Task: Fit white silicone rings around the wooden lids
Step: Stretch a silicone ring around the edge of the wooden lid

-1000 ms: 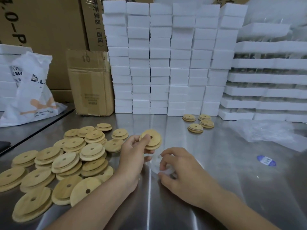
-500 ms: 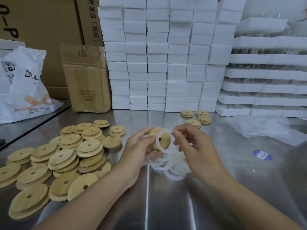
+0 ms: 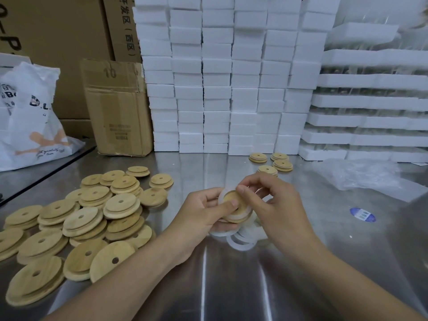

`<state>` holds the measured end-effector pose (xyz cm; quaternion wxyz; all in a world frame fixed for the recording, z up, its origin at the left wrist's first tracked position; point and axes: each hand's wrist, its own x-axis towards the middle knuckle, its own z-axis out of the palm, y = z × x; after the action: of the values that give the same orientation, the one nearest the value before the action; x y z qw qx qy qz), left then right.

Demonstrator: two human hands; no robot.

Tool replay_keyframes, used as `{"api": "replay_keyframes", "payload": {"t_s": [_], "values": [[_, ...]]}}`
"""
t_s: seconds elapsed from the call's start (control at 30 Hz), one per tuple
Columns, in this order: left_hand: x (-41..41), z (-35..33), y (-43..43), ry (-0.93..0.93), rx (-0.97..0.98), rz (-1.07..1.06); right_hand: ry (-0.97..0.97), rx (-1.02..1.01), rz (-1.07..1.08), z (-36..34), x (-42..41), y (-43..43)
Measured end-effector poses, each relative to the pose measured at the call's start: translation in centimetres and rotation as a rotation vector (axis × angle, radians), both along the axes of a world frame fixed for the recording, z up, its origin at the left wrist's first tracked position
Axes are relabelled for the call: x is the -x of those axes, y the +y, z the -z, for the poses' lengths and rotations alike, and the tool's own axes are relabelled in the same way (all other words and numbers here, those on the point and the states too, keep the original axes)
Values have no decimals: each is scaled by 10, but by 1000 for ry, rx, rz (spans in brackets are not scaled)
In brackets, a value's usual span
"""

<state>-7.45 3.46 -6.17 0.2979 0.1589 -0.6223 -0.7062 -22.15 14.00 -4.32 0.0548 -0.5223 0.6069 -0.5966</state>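
Wood and silicone will handle quite differently here. The lid (image 3: 231, 197) is a small stepped disc that looks light and stiff, so it should take firm pressure without harm, though its smooth face could slide under a thumb. The left hand (image 3: 203, 212) grips it above the table (image 3: 254, 286), between the two hands, with the thumb pressed flat on the face and the fingers curled underneath. That seems the right hold, since it leaves the rim free all round. The ring (image 3: 220, 197) is thin, soft and stretchy. It shows as a white band along the lid's left and lower edge, and how far it is seated on the far side cannot be told. The right hand (image 3: 273, 205) pinches it at the upper rim with thumb and fingertips. A ring like this probably needs to be taken by its edge and walked round bit by bit, as it may twist or spring off if stretched from one spot. Loose rings (image 3: 240, 242) lie just beneath the hands, and bare lids (image 3: 81, 218) are heaped to the left.
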Motion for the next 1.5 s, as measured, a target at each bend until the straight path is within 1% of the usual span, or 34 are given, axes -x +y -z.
{"api": "replay_keyframes", "payload": {"t_s": [0.2, 0.37, 0.53, 0.67, 0.87, 1.0, 1.5], "values": [[-1, -1, 2, -1, 79, -11, 20, -30, 8, -2, 2, 1], [0, 0, 0, -1, 169, -122, -8, -94, -17, -5, 7, 2], [-2, -1, -3, 8, 200, -149, -20, -136, -52, -6, 13, 2], [-3, -2, -2, 14, 233, -156, -113, -145, -108, -7, 16, 2], [-4, -4, -1, 21, 233, -140, -157, -140, -169, -10, 18, 3], [-4, -5, -2, 25, 220, -142, -189, -100, -196, -11, 18, 3], [-4, -4, -2, 53, 237, -180, -155, -143, -203, -14, 21, 5]]}}
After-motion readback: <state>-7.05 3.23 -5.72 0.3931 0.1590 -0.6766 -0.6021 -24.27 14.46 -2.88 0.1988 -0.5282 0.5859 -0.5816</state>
